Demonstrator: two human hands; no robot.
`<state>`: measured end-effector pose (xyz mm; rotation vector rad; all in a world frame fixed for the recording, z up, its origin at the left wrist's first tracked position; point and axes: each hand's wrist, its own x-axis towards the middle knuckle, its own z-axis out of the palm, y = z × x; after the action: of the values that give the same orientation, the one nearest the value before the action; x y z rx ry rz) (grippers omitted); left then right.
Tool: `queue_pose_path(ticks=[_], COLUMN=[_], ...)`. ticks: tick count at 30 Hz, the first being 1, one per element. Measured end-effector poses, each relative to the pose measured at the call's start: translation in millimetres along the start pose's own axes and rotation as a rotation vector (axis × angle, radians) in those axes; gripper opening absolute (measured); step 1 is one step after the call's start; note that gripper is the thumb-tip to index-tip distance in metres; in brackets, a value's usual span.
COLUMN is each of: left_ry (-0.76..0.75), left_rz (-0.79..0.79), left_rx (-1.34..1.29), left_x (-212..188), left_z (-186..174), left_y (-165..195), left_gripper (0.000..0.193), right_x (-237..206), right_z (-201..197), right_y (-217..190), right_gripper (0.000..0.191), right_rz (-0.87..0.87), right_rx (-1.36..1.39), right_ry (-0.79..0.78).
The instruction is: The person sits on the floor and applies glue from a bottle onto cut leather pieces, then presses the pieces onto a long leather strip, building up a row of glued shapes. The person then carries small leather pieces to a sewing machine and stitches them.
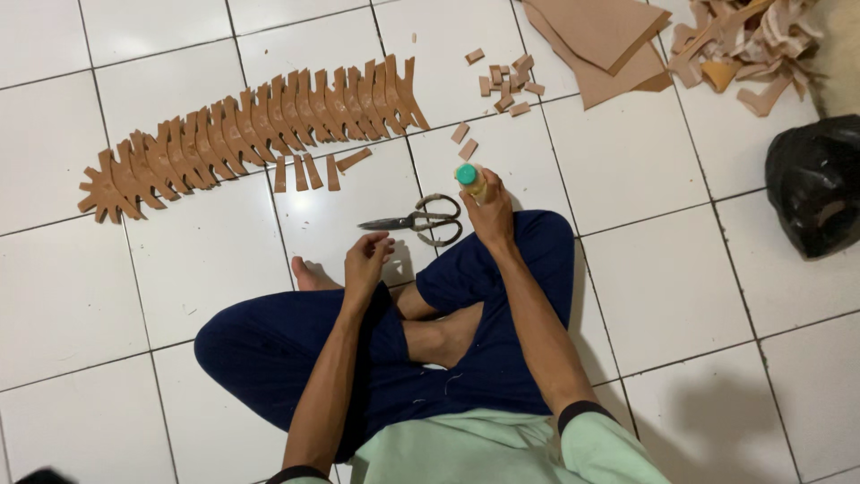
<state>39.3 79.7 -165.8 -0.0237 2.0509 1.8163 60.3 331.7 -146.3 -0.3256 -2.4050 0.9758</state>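
I sit cross-legged on a white tiled floor. My right hand (491, 213) grips a small yellowish bottle with a green cap (469, 178), held upright just above my right knee. My left hand (365, 258) hovers over my left knee with its fingers loosely curled and nothing in it. Dark metal scissors (417, 220) lie on the tile between the two hands, blades pointing left. Beyond them a long row of overlapping brown cut-out pieces (255, 125) stretches across the floor.
Short brown strips (309, 170) lie below the row, and small brown scraps (506, 82) sit farther back. Large brown sheets (600, 40) and a heap of offcuts (748, 45) fill the top right. A black plastic bag (815, 184) rests at the right edge.
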Motion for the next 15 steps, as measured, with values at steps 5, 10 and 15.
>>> queue_pose_path(ticks=[5,10,15], left_ry=[0.029,0.066,0.068], left_rz=[0.004,0.092,0.104], left_rx=[0.108,0.193,0.25], left_x=[-1.7,-1.7,-0.9], left_z=[4.0,6.2,6.9], left_y=[6.3,7.2,8.0], left_gripper=[0.027,0.025,0.026], right_x=[-0.3,-1.1,0.8], right_z=[0.4,-0.5,-2.0], right_y=[-1.2,-3.0,-6.4], right_gripper=[0.065,0.058,0.052], right_rz=[-0.018,0.076,0.206], right_rx=[0.024,0.036,0.021], right_ry=[0.021,-0.024,-0.09])
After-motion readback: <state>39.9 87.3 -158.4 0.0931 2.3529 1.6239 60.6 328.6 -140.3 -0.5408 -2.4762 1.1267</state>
